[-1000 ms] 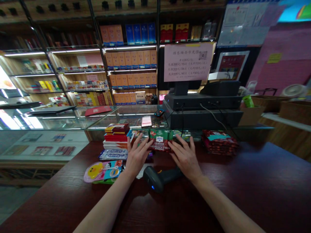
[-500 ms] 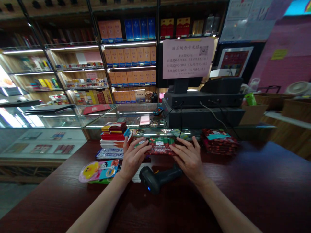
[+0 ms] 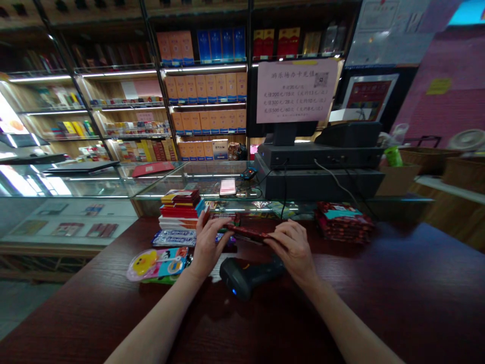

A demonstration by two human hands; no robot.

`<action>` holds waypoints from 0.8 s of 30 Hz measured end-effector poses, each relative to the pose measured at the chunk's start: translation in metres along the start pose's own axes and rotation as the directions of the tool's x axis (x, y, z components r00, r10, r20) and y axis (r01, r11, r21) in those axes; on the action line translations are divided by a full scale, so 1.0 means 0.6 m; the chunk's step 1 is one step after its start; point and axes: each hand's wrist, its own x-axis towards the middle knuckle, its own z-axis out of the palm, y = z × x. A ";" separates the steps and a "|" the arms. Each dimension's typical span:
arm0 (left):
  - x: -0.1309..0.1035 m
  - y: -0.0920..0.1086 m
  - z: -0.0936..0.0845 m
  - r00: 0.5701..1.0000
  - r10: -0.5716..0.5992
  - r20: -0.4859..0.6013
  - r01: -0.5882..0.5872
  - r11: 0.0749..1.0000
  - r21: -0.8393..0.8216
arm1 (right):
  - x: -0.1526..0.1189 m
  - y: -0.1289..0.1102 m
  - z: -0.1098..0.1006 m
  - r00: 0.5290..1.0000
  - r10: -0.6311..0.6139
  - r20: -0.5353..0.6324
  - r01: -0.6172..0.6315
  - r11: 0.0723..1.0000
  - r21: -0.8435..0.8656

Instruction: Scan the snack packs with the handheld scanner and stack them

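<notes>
A dark red chocolate bar (image 3: 248,233) in a wrapper is held up edge-on between my two hands, above the table. My left hand (image 3: 210,238) pinches its left end between thumb and fingers. At the other end, my right hand (image 3: 291,248) grips it the same way, fingers curled. Just below the bar lies a black barcode scanner (image 3: 242,278) with a blue light, its handle reaching toward my right wrist. Another red wrapped bar (image 3: 233,217) is partly visible behind my left fingers.
Left of my hands are stacked boxes and packs (image 3: 181,208), blue-white packets (image 3: 174,237) and a duck-shaped toy pack (image 3: 157,264). A pile of red packets (image 3: 343,222) sits at right on the wooden table (image 3: 397,303). Behind stand a glass counter (image 3: 197,174) and a till (image 3: 322,174).
The chocolate bar has tipped from showing its printed face to edge-on. My right hand's fingers have curled from stretched out to a grip on its end.
</notes>
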 end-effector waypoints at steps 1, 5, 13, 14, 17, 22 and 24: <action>0.000 0.000 0.001 1.000 0.000 -0.015 0.000 1.000 0.000 | 0.000 0.000 0.002 0.999 0.031 -0.014 -0.031 0.999 0.020; 0.004 0.003 -0.001 0.998 0.062 0.019 -0.062 0.998 0.014 | 0.001 -0.007 0.013 0.977 0.211 -0.041 -0.202 0.967 0.155; 0.010 0.003 -0.002 0.989 0.091 0.119 -0.101 0.991 0.086 | 0.011 -0.027 0.022 0.844 0.532 0.073 -0.514 0.762 0.393; 0.010 0.001 -0.004 0.983 0.101 0.152 -0.116 0.989 0.094 | 0.013 -0.029 0.021 0.822 0.561 0.100 -0.547 0.727 0.416; 0.012 -0.004 -0.007 0.954 0.130 0.269 -0.164 0.981 0.107 | 0.016 -0.033 0.018 0.759 0.632 0.159 -0.618 0.620 0.483; 0.010 -0.010 -0.006 0.910 0.148 0.387 -0.205 0.973 0.109 | 0.022 -0.035 0.020 0.706 0.684 0.184 -0.651 0.526 0.547; 0.007 -0.011 -0.003 0.907 0.146 0.394 -0.204 0.973 0.111 | 0.025 -0.036 0.021 0.707 0.685 0.177 -0.648 0.527 0.549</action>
